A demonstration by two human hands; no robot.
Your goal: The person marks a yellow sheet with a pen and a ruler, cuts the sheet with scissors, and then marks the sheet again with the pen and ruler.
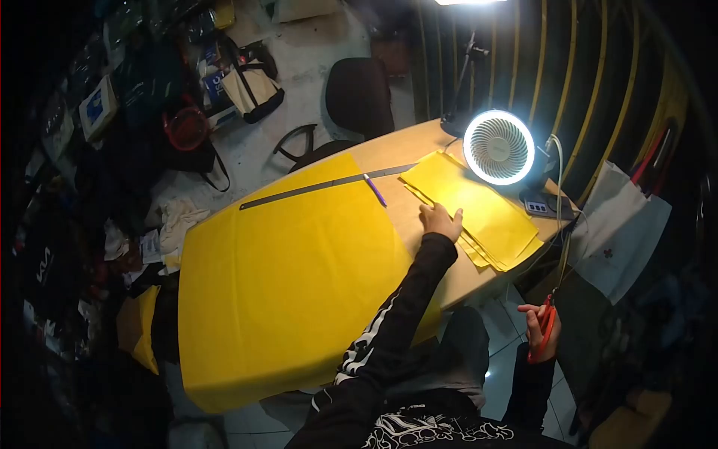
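A large yellow sheet [284,277] covers most of the wooden table [464,280]. My left hand [440,221] reaches out in a black striped sleeve and rests on the table at the near edge of a stack of cut yellow sheets [479,209]. My right hand [540,329] hangs off the table's right side, shut on red-handled scissors [546,323]. A long dark ruler [325,187] lies along the far edge of the big sheet, with a purple pen [375,190] beside its right part.
A lit ring lamp with a small fan [499,147] stands at the table's far right, by a small grey device [540,206] with cables. A black chair [359,97] sits behind the table. Bags [250,86] and clutter cover the floor at left; white bags [621,232] hang at right.
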